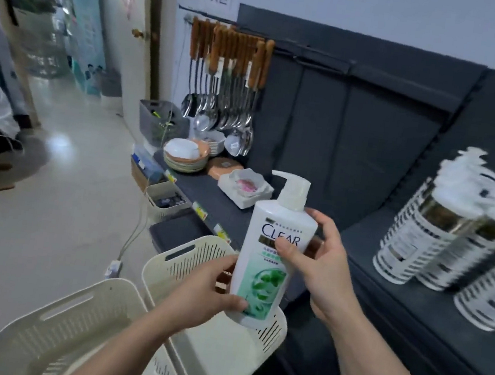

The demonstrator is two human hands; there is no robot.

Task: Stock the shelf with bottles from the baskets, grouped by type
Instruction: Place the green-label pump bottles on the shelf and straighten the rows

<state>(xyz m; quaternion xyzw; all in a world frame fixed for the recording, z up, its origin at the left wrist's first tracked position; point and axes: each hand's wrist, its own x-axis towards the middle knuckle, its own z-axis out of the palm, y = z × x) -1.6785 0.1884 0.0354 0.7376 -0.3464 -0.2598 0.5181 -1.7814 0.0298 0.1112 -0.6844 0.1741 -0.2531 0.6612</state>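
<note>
Left grip: fingers and thumb are curled round the lower part of the shampoo bottle, with the thumb on the green label.
Right grip: closed round the bottle's middle, thumb across the CLEAR name, fingers behind.
Bottle: nearly upright, in the air between both grips, pump on top; not yet on the shelf.
Step in hand: carrying it to the shelf, I judge. It is better that one grip holds the body low, sets the base flat with the label to the front, and does not lift by the pump (it may turn).
Basket under the grips: only its pale floor shows; no bottle is seen, and the forearm hides part.
Basket left of the left grip: no bottle in the part that shows.
Shelf, right of the right grip: striped bottles stand as one group; this other type should go beside them, not among them.
</note>
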